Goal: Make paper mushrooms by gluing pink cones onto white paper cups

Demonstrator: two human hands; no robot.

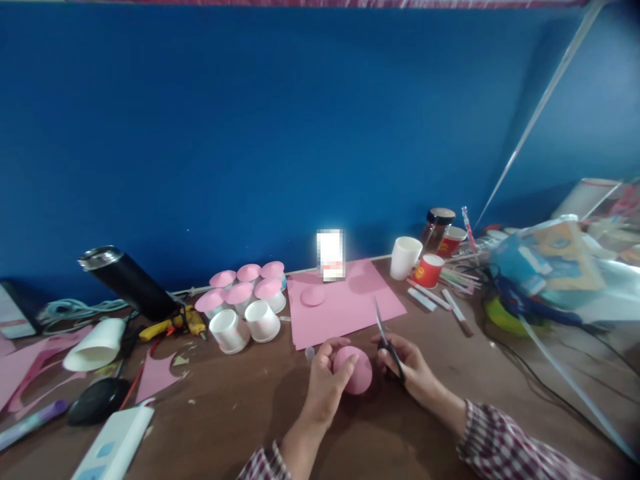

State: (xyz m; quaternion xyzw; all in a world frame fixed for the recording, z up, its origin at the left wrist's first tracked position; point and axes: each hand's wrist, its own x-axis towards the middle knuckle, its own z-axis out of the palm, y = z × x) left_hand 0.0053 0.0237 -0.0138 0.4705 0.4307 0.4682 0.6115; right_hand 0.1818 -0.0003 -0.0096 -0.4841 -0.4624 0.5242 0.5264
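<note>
Between the thumb and fingers of my left hand is a pink paper disc, held just above the brown table. My right hand grips a pair of scissors by the dark handles, with the blades pointing up and away from me. The scissors are apart from the disc, to its right. Beyond both hands lie pink paper sheets, and another pink disc rests on them. Left of the sheets stand several white paper cups topped with pink discs, with two bare white cups in front.
A black flask, yellow-handled tool, tipped white cup, mouse and power strip crowd the left. At right are a white cup, red cups, a lidded jar, a blue glue gun and cables.
</note>
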